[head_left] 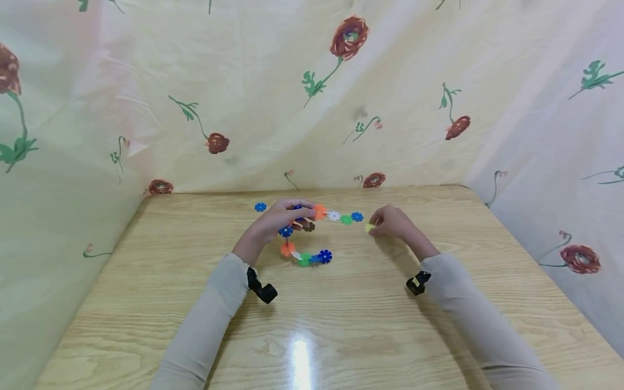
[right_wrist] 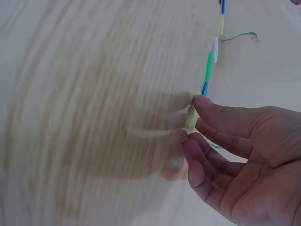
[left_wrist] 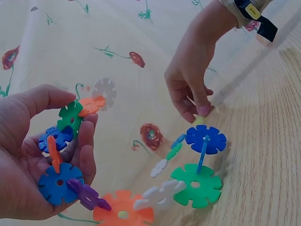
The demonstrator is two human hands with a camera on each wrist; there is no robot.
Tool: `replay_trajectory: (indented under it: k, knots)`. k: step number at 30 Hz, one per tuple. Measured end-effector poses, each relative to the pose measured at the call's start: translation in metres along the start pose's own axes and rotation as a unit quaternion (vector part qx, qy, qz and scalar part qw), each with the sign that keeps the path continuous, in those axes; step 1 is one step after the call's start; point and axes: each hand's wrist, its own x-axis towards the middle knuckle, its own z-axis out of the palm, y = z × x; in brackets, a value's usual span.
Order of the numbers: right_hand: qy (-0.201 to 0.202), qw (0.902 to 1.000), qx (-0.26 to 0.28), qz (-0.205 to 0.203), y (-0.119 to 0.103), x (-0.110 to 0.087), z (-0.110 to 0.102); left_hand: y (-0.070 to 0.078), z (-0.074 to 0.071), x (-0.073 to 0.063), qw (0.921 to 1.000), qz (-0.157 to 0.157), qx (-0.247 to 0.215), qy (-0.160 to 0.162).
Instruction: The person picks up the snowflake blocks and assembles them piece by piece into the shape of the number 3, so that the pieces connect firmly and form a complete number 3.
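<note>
A chain of slotted, flower-shaped plastic discs curves round my left hand (head_left: 280, 216). In the left wrist view, my left thumb and fingers pinch a green disc (left_wrist: 70, 117) of that chain. From the palm, blue, purple, orange and white links lead to a green disc (left_wrist: 196, 184) and a dark blue disc (left_wrist: 206, 139). The other branch runs right through an orange disc (head_left: 319, 212) and a white disc (head_left: 333, 216) to a blue disc (head_left: 357, 216). Beside that end, my right hand (head_left: 394, 222) pinches a yellow disc (right_wrist: 190, 117); whether these two discs join, I cannot tell.
A separate blue disc (head_left: 260, 207) lies on the wooden table (head_left: 341, 309) left of my left hand. Just under that hand shows a brown disc (head_left: 309, 227), its joining unclear. Flowered cloth (head_left: 273, 108) hangs along the table's back and sides.
</note>
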Motion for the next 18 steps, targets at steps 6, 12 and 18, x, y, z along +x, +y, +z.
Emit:
replay_trajectory:
  k: [6, 12, 18]
  knots:
    - [0.027, 0.9969, 0.074, 0.000, -0.007, -0.003, 0.003, -0.001, -0.001, 0.000, 1.0000, -0.005, -0.003, 0.005]
    - [0.055, 0.9755, 0.212, -0.019, -0.026, -0.004, 0.002, -0.002, -0.003, 0.000, 0.9999, -0.002, -0.001, 0.013]
    - [0.082, 0.9532, 0.290, -0.026, -0.058, -0.007, -0.004, -0.004, -0.005, 0.002, 0.9996, -0.011, -0.006, 0.024]
